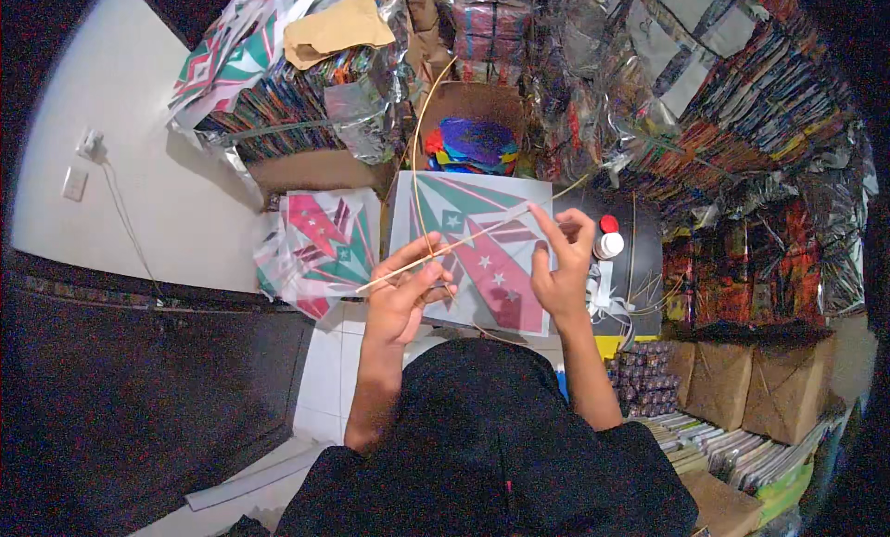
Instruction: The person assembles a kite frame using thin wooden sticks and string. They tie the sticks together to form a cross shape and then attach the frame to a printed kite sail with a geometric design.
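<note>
My left hand (400,294) pinches two thin bamboo sticks where they cross. One pale, straight bamboo stick (482,231) slants up to the right, past my right hand. The other, a curved bamboo stick (414,148), bows upward away from me. My right hand (565,266) is beside the straight stick, thumb and index finger apart; the index fingertip is close to the stick, and I cannot tell if it touches. Beneath both hands lies a square printed sheet (505,296) in white, green and red with stars, on a dark table (646,224).
Left of the sheet sits a pile of similar printed sheets (320,236). A white bottle (608,246) and a red cap (609,224) stand to the right, near white strips (607,301). Beyond are a box of colourful pieces (473,97) and tall wrapped stacks (742,101).
</note>
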Available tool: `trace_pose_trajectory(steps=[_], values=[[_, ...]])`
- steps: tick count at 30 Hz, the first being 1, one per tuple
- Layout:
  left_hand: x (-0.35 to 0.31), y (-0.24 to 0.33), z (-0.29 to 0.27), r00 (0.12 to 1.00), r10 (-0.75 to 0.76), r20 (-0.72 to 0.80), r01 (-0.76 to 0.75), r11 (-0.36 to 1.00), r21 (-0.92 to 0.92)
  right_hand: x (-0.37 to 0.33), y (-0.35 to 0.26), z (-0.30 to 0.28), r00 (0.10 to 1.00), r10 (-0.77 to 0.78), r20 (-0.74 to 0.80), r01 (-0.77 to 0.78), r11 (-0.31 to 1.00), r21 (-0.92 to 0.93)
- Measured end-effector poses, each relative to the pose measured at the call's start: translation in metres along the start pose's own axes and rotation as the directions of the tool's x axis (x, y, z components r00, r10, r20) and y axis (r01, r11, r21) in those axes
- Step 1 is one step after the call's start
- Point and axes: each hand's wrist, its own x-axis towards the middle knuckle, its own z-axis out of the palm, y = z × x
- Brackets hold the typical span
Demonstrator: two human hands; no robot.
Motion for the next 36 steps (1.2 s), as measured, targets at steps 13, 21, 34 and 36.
trace_pose_trajectory(steps=[13, 21, 34, 36], values=[[0.004, 0.001, 0.003, 1.0, -0.002, -0.017, 0.003, 0.999, 0.032, -0.007, -0.019, 0.007, 0.998, -0.015, 0.067, 0.011, 0.998, 0.056], [0.004, 0.001, 0.009, 0.998, -0.01, -0.057, 0.018, 0.988, 0.154, -0.015, -0.049, 0.018, 0.979, -0.067, 0.193, 0.028, 0.98, 0.195], [0.001, 0.005, 0.006, 0.998, 0.012, -0.063, -0.001, 0.983, 0.183, -0.002, -0.018, 0.003, 0.998, 0.047, 0.044, -0.049, 0.998, 0.039], [0.001, 0.005, 0.005, 0.999, 0.016, -0.047, -0.008, 0.987, 0.157, 0.0, -0.007, -0.002, 0.997, 0.073, 0.009, -0.073, 0.997, 0.014]])
